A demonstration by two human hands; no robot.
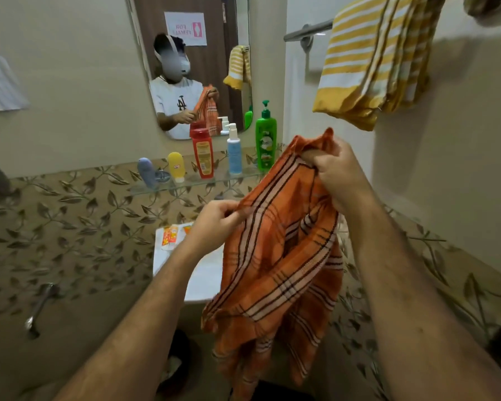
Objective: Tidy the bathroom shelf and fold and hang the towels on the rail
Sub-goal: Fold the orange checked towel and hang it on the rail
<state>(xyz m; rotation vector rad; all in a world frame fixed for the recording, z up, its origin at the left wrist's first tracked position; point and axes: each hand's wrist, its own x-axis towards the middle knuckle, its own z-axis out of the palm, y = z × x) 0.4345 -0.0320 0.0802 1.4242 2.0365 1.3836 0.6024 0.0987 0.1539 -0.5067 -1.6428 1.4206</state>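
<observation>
An orange towel [278, 256] with dark and white stripes hangs bunched in front of me over the basin. My right hand [334, 175] grips its top corner, held high. My left hand [217, 219] pinches the towel's left edge lower down. A yellow and white striped towel [370, 62] hangs folded over the metal rail [307, 31] at the upper right. On the glass shelf [197, 180] stand a red bottle [203, 153], a pale blue pump bottle [234, 150], a green pump bottle [265, 140], a yellow tube [176, 166] and a grey-blue tube [145, 172].
A white basin [203, 273] sits below the shelf with small orange packets [169, 234] on its rim. A mirror [191, 62] hangs above the shelf. A metal tap [39, 308] juts from the tiled wall at the left. A dark bin [177, 366] stands on the floor.
</observation>
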